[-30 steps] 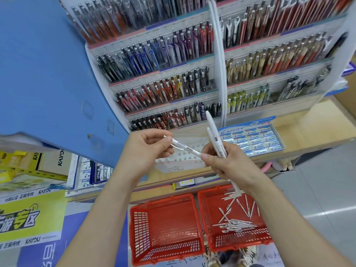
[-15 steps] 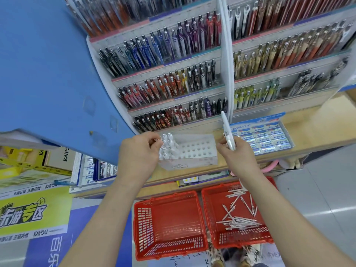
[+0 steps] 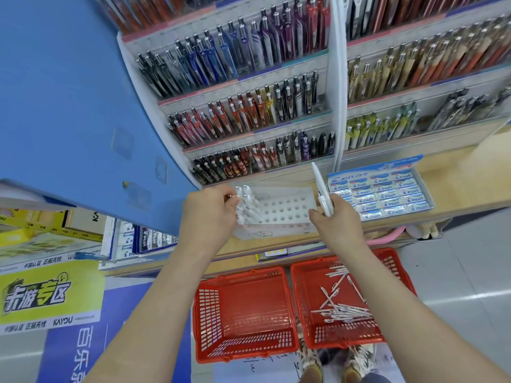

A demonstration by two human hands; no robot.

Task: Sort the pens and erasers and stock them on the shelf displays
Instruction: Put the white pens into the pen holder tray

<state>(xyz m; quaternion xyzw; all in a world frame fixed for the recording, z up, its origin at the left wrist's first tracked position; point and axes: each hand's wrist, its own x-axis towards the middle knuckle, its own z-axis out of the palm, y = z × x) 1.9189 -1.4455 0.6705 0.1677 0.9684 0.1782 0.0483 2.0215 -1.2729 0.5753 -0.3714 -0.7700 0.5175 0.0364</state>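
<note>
Now at the holed white rack (image 3: 279,210) on the shelf ledge instead of in mid-air, the left hand (image 3: 210,210) pinches a white pen (image 3: 244,201) by its top among those already seated. Beside the rack, the right hand (image 3: 338,223) grips spare pens (image 3: 320,186) upright. They look light, stiff and slick, so pinching near the top and steering the tip straight into a hole seems best.
</note>
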